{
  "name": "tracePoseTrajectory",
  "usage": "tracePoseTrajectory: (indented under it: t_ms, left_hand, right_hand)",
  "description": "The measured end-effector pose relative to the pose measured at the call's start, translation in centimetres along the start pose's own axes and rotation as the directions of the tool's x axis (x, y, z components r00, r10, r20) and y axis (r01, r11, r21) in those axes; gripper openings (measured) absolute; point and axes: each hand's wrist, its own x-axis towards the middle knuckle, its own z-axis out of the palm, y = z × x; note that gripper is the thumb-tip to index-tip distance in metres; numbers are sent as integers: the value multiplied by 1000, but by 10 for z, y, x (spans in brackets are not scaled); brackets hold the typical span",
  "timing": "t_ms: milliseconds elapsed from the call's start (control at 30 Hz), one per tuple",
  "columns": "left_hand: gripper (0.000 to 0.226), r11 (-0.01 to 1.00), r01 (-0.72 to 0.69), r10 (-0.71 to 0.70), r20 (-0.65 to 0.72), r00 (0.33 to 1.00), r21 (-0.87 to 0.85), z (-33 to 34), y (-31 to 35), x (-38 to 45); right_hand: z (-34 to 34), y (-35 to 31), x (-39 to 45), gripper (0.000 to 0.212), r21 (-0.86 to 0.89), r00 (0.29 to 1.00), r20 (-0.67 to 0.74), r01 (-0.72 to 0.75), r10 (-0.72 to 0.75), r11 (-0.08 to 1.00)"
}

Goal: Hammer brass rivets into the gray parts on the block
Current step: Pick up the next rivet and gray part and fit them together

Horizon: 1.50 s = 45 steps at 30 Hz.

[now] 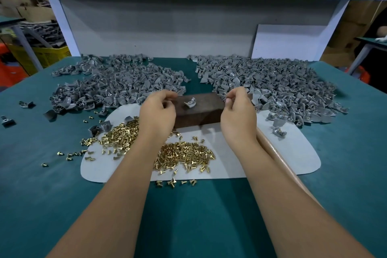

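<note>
Head cam: one gray part [190, 102] sat on the block [199, 111], both hands up at the block's ends, no hammering underway.

Left hand [157, 111] had fingers curled w/ tips pinched together near the block's left end; couldn't tell if it held a rivet. Right hand [238, 113] same, curled and pinching at the right end, contents not visible. Hammer handle [278, 153] lay on the desk [31, 195] under the right forearm, not gripped. Brass rivets [184, 153] were heaped on the white mat [293, 153] just in front of the block, some scattered onto the desk. Two big piles of gray parts behind: left pile [117, 84], right pile [272, 86]. Brass glints showed in the right pile, so prob. those were done, left pile not. Est. roughly mid-job, lots left.
</note>
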Motion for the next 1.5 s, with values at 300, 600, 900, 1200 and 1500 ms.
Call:
tracePoseTrajectory:
  t_ms: [300,600,900,1200,1500]
  left_hand:
    - [32,993,101,-102,-25,994,-66,-6,4,0]
    - [10,981,-170,169,19,985,92,-6,8,-6]
    - [10,942,-241,226,91,970,233,4,9,-10]
    - [47,968,-59,137,313,940,-245,-8,9,-8]
    - [21,982,-125,151,188,971,-143,3,7,-6]
  right_hand:
    - [-1,-7,-4,10,75,990,-65,-121,126,990]
    - [-3,-12,-3,10,2,996,-83,12,-12,1000]
    - [-1,-24,-9,13,269,999,40,11,-23,963]
    - [-2,-21,-8,10,243,1000,2,17,-19,970]
    - [0,-20,-7,14,248,998,50,33,-47,968]
